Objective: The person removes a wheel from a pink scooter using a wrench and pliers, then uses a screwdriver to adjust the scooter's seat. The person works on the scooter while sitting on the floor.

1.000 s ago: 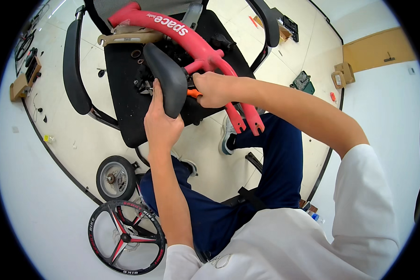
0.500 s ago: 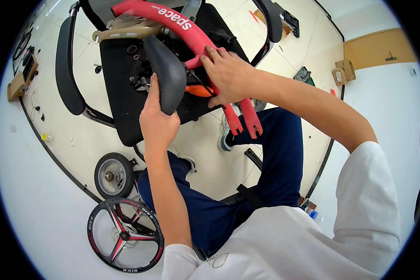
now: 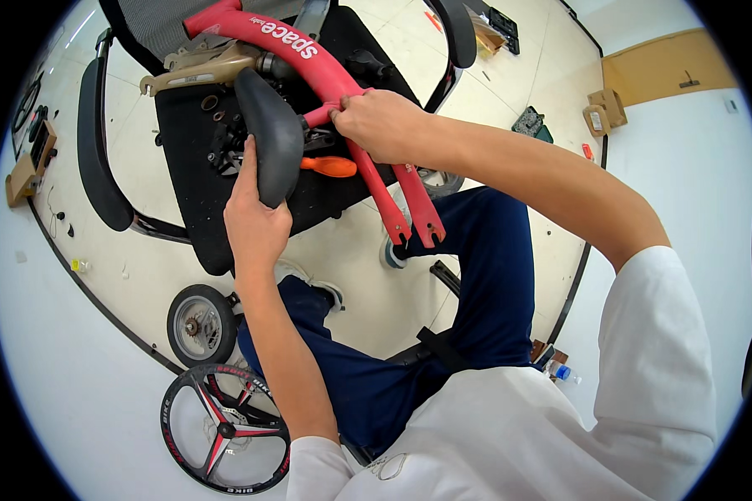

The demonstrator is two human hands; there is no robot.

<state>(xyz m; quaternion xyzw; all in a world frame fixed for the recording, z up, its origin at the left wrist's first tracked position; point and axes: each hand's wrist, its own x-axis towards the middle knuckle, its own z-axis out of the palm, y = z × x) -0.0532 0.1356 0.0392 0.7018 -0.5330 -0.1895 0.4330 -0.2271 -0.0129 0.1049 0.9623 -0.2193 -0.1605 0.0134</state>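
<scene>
A black bicycle saddle [image 3: 269, 138] is in my left hand [image 3: 259, 227], whose fingers wrap its near end with one finger stretched along the side. The saddle joins the short side tube of a red bicycle frame [image 3: 330, 77]. Over that junction my right hand [image 3: 383, 125] is closed, its fingers curled on the red tube; the exact grip is partly hidden. The frame lies across a black office chair seat [image 3: 194, 188], its forked ends pointing toward me. Between the saddle and the frame shows an orange tool handle [image 3: 329, 166].
Behind the saddle lies a tan fork-like part [image 3: 205, 73], with small dark parts [image 3: 226, 150] on the seat. Chair armrests [image 3: 100, 150] flank it. A small wheel [image 3: 200, 324] and a three-spoke wheel [image 3: 226, 430] sit at lower left. Cardboard boxes [image 3: 606, 108] stand at far right.
My right hand has gone from spread fingers on the frame to curled fingers near the saddle joint. More of the orange handle shows. Chair and frame appear shifted left in view.
</scene>
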